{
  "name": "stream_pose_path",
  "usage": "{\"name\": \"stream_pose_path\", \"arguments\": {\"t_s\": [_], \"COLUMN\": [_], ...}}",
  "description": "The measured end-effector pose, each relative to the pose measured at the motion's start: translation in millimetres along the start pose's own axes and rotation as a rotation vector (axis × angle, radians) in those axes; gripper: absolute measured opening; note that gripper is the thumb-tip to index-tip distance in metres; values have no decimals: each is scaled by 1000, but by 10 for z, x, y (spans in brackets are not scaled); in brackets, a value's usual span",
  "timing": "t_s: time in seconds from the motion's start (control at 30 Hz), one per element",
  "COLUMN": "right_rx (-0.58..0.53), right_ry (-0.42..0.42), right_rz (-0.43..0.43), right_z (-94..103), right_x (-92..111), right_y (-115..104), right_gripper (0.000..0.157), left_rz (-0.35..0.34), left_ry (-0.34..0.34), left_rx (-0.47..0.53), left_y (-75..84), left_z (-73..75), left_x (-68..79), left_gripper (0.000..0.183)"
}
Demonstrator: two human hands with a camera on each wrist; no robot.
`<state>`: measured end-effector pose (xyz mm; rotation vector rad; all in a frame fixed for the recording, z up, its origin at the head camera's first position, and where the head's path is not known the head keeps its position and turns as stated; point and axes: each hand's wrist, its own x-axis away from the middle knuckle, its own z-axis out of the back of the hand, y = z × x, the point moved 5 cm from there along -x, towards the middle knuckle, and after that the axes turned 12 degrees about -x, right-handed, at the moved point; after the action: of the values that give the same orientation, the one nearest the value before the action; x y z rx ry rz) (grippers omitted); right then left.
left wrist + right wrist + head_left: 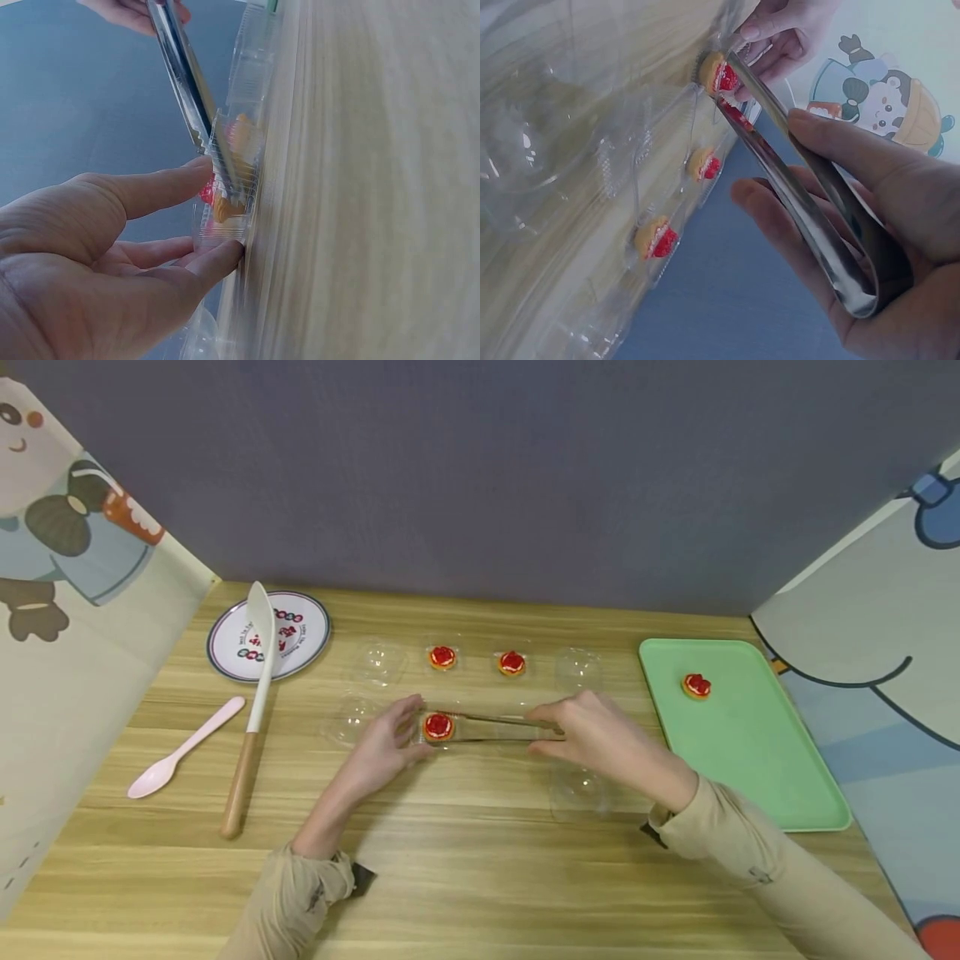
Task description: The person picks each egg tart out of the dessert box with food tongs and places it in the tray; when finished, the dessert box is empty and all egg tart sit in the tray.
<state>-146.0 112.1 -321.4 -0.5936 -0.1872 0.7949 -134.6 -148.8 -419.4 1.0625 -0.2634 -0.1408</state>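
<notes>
My right hand (600, 739) grips a pair of metal tongs (810, 232), its bend against the palm in the right wrist view. The tong tips straddle a small red-topped tart (438, 727) sitting in a clear plastic box. At that box's left end, my left hand (378, 747) pinches the clear plastic box (217, 232) between thumb and fingers. Two similar tarts, a left one (442, 657) and a right one (512, 662), sit in clear boxes behind. Another tart (697, 686) lies on the green tray (750, 752).
Clear domed lids stand open around the boxes, one lid (378, 662) at back left and another (581, 787) at front right. Leftward are a patterned plate (225, 643), a long white spoon with a wooden handle (242, 777) across it, and a pink spoon (187, 747).
</notes>
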Motion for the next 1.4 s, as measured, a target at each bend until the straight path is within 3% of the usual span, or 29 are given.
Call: {"name": "stream_pose_path", "arguments": {"t_s": [0.4,0.87,1.4], "right_rx": [-95,-98,-13], "right_ry": [53,153,236], "right_rz": [-45,-24,-55], "right_z": [13,151,383], "right_x": [43,182,480], "right_y": [40,-16,67], "right_gripper": [29,28,31], "left_rz": [1,-14,-26], "left_ry": [-1,0,3], "left_rx": [-2,-16,-23], "left_y": [7,-1,-4], "left_z": [0,-8,-7], "left_x": [2,-1,1], "left_gripper": [86,83,83]}}
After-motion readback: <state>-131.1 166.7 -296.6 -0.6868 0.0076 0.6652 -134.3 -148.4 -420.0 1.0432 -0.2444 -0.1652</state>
